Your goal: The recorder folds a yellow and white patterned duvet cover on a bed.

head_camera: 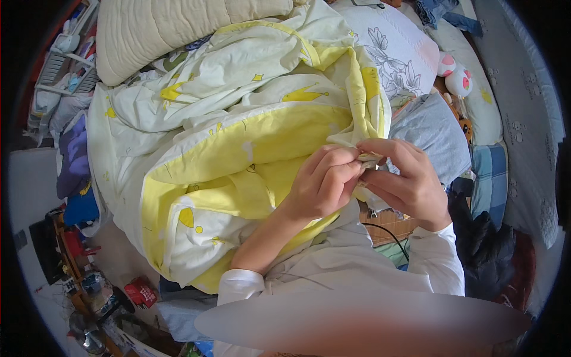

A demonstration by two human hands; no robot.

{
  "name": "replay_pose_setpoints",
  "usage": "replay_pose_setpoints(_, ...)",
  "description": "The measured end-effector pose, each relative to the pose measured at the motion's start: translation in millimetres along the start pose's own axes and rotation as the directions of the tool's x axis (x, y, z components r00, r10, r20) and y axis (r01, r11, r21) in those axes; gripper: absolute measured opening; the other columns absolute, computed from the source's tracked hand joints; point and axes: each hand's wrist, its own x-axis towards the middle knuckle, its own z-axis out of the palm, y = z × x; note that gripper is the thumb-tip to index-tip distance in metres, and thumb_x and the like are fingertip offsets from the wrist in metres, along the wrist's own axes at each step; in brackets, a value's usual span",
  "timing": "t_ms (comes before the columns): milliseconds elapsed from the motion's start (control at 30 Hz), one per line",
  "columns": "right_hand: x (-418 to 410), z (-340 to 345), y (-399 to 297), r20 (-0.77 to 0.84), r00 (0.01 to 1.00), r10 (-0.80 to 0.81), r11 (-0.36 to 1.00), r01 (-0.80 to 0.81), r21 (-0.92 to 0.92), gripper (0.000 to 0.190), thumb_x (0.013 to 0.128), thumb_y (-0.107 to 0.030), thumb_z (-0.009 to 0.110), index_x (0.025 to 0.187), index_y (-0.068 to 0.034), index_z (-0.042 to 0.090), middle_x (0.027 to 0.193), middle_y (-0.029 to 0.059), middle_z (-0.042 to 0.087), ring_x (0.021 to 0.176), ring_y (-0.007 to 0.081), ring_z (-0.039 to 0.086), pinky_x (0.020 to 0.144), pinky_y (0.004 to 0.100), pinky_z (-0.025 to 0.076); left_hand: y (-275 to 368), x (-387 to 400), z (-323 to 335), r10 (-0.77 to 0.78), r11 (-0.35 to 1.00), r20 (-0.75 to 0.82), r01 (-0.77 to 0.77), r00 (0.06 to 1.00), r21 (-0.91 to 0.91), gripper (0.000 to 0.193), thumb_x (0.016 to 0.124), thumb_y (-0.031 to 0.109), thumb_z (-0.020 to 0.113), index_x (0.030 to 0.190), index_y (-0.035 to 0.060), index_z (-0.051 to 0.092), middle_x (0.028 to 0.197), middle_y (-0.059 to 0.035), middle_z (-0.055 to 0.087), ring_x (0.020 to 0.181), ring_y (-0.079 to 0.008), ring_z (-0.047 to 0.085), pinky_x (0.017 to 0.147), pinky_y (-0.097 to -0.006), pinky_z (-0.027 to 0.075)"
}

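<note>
In the head view my left hand [328, 180] and my right hand [403, 178] meet right of centre. Between their fingertips they pinch a small crumpled piece [369, 161], pale with some yellowish parts; the fingers cover much of it, and I cannot tell whether it is cloth or paper. Under and behind the hands a white and yellow duvet cover [250, 129] with printed crowns and stars lies in loose folds. Its yellow side shows in a wide fold before me, and a bunched edge [359, 98] runs up from near my fingertips.
A cream quilted pad [187, 31] lies at the top. To the right are a floral pillow [392, 53], grey folded cloth [430, 134], plush toys [458, 84] and a dark puffy garment [482, 250]. A purple cloth [73, 156] and a white rack [67, 73] stand left. A black cable [388, 232] curves below my right hand.
</note>
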Motion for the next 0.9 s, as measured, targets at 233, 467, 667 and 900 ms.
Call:
replay_pose_setpoints(233,-8.2,3.8,2.0,-0.117,0.993,0.015,1.000,-0.013,0.022,0.025,0.063,0.002,0.076,0.084,-0.001,0.064,0.097,0.0121,0.063,0.075,0.0253,0.063,0.062,0.0321,0.051,0.5,-1.5,-5.6,-0.033,0.999,-0.012,0.033,0.999,-0.001,0.028,0.075,-0.007,0.071,0.095,-0.0010,0.053,0.093,-0.0140,0.063,0.077,-0.0292,0.063,0.066,-0.0361,0.054)
replay_pose_setpoints(467,-8.3,11.7,4.2,-0.208,0.959,0.194,0.966,-0.150,0.209,0.029,0.062,0.003,0.077,0.087,-0.003,0.064,0.085,0.0092,0.064,0.071,0.0227,0.065,0.057,0.0300,0.051,1.4,-2.5,-8.9,-0.013,1.000,-0.001,0.013,1.000,0.003,0.026,0.075,-0.005,0.074,0.094,0.0009,0.057,0.095,-0.0152,0.068,0.072,-0.0252,0.065,0.060,-0.0315,0.054)
replay_pose_setpoints(667,-8.0,8.9,7.4,-0.118,0.982,0.145,0.977,-0.124,0.173,0.028,0.062,0.002,0.078,0.086,-0.003,0.063,0.086,0.0082,0.064,0.070,0.0226,0.065,0.057,0.0307,0.051,4.0,-0.6,-9.1,-0.017,1.000,-0.019,0.017,1.000,0.012,0.022,0.076,-0.003,0.075,0.092,-0.0001,0.060,0.093,-0.0148,0.069,0.071,-0.0251,0.065,0.059,-0.0316,0.054)
replay_pose_setpoints(900,-4.3,10.3,-1.4,-0.113,0.983,0.147,0.987,-0.138,0.079,0.025,0.066,0.000,0.076,0.086,-0.001,0.062,0.086,0.0089,0.063,0.070,0.0251,0.065,0.058,0.0328,0.051,3.2,-3.6,-9.3,-0.036,0.999,-0.020,0.037,0.999,0.027,0.021,0.074,-0.003,0.075,0.091,-0.0008,0.061,0.092,-0.0143,0.069,0.070,-0.0251,0.065,0.058,-0.0318,0.054)
